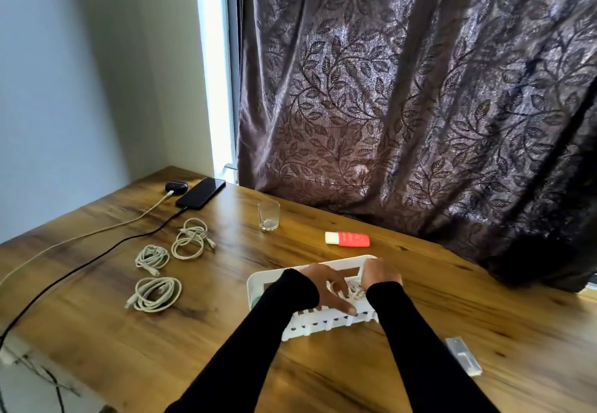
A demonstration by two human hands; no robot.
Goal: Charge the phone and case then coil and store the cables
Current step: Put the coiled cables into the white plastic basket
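Now | I see both hands (352, 286) pinching a limp white cable (355, 290) over basket (258, 283) | light, floppy; hold the bundled loops.

Left of the white basket (258, 278): three coiled white cables (190, 239) (151, 258) (155, 293), one phone (201, 193), one black earbud case (176, 186), two plugged-in charging leads (80, 235) (106, 252). Beyond the basket: one glass (268, 216), one red tube (347, 239). Inside: one more white cable (355, 290). Right of it: one grey packet (464, 356).

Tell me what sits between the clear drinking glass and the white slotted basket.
Only bare wooden tabletop between glass and basket, per the head view.
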